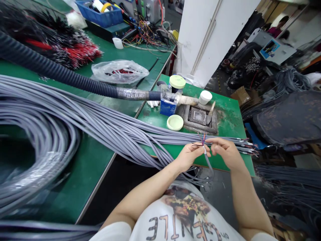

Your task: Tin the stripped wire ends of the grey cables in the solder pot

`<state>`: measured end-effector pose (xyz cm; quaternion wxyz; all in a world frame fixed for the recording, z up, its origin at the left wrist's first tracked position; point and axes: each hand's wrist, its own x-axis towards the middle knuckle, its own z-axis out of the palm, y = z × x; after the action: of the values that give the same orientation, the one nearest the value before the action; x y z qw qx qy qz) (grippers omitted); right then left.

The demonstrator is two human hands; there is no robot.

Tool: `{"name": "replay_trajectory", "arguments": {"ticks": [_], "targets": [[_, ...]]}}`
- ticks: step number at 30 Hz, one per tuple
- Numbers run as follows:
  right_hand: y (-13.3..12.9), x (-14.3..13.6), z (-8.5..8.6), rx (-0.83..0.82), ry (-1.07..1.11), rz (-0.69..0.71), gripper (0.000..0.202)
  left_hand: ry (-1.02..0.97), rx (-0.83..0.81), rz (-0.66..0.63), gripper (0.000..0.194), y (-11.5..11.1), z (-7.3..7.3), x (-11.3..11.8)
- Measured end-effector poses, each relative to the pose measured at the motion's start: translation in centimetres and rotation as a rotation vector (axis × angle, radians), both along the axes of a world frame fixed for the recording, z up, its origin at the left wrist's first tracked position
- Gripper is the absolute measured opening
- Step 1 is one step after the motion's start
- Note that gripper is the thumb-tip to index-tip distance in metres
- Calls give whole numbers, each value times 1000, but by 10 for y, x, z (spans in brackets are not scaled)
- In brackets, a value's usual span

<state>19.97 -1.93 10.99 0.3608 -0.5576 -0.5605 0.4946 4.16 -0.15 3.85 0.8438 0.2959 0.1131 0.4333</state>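
Note:
My left hand (188, 156) pinches the stripped end of a grey cable (208, 163), just above a white band around its sheath. Thin coloured wires (202, 137) fan upward from that end, and dark ones point left. Close by on the right is my right hand (224, 150), its fingers bent and the index fingertip at the wires. Whatever lies between its thumb and fingers is too small to make out. Behind both hands, a bundle of grey cables (155, 134) runs along the green bench, its stripped ends (248, 147) at the right edge.
A solder pot (200, 117) with a scraper (210, 113) sits beyond my hands. Around it are a pale green lid (175, 122), a white cup (205, 97) and a blue box (168, 106). A corrugated hose (100, 87) crosses from the left. Coiled cables (57, 134) fill the left bench.

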Motion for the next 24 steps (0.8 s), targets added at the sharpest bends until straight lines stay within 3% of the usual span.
{"name": "replay_trajectory", "arguments": {"ticks": [5, 11, 17, 24], "targets": [[24, -14, 11, -49, -3, 101, 24, 57, 4, -97, 28, -5, -5, -4], [30, -46, 7, 107, -176, 17, 28, 147, -40, -4, 25, -5, -9, -12], [27, -45, 3, 302, -338, -27, 22, 137, -221, 148, 29, -2, -13, -19], [20, -39, 2, 377, -330, -153, 12, 1, -280, 65, 30, -1, -17, -27]]}}
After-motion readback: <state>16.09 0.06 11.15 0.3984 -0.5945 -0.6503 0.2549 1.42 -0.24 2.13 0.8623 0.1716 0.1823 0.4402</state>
